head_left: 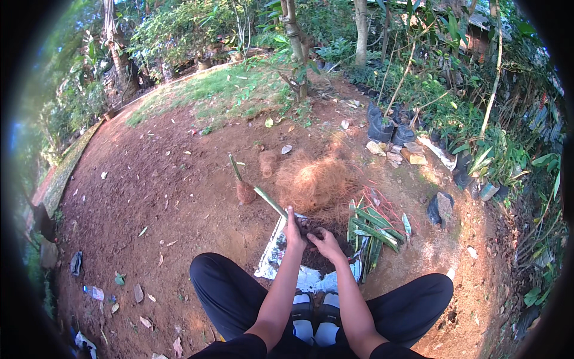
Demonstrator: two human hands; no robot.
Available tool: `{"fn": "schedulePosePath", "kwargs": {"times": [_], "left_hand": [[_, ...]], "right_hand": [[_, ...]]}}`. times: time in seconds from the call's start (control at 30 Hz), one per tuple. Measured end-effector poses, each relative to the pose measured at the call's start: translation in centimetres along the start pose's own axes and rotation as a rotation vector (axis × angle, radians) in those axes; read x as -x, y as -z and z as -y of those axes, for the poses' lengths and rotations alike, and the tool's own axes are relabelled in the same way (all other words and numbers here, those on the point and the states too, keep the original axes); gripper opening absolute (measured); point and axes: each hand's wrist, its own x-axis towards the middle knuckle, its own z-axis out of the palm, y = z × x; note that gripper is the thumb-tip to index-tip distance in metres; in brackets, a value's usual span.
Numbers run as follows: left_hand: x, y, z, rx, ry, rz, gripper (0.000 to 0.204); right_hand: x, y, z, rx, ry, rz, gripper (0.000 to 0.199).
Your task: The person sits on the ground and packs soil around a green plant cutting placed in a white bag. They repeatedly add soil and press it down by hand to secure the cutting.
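Observation:
A long green leaf cutting (270, 201) slants up to the left from my left hand (293, 232), whose fingers are closed around its lower end. Against that end sits a dark soil clump (305, 225), partly hidden by my hands. My right hand (326, 245) is closed, with its thumb and fingertips pressed on the clump from the right. Beneath both hands lies a white sack (306, 277) with dark soil on it. Just beyond it is a loose heap of brown coconut fibre (314, 179). A fibre-wrapped ball (245, 192) with an upright green cutting stands to the left.
Several cut green leaves (376, 227) and red strings (387, 210) lie right of the sack. Stones (406, 153) and black plant bags (380, 127) sit farther right. A small tree (297, 48) stands ahead. A plastic bottle (94, 292) lies at left.

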Motion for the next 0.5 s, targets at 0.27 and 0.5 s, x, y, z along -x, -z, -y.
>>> {"fn": "schedulePosePath", "kwargs": {"times": [0.27,0.5], "left_hand": [[0.3,0.2,0.9,-0.150,0.156,0.175,0.028],[0.3,0.4,1.6,-0.263,-0.054,0.152,0.025]], "right_hand": [[0.1,0.3,0.3,0.150,0.232,-0.167,0.027],[0.6,0.6,1.6,0.242,0.261,-0.181,0.021]]}}
